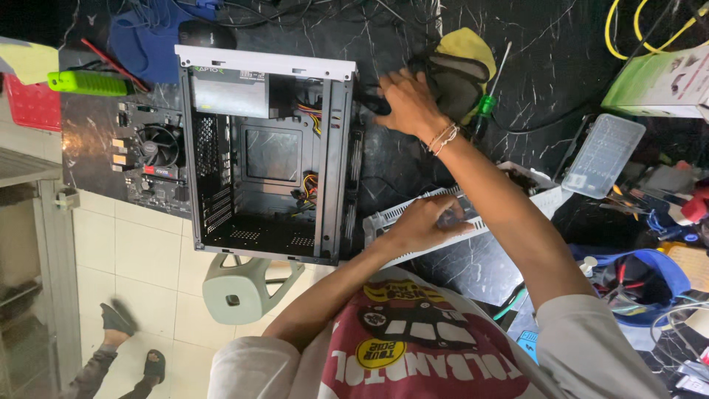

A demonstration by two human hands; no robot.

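An open computer case point(221, 159) with a white frame lies on its side on the dark marble table; a power supply point(230, 92) sits in it with coloured wires. My right hand point(410, 103), with a bead bracelet on the wrist, reaches past the case's right edge and its fingers curl around a small black part point(373, 102), next to a dark grey pouch point(458, 81). My left hand point(425, 222) lies flat on the rim of a white perforated tray point(384, 222) beside the case and grips nothing.
A motherboard with a fan point(151, 159) lies left of the case. A green-handled screwdriver point(487, 100), a yellow cloth point(465, 44) and a clear plastic box point(602, 155) are at the right. A pale stool point(244, 288) stands below the table edge, near another person's sandalled feet point(129, 343).
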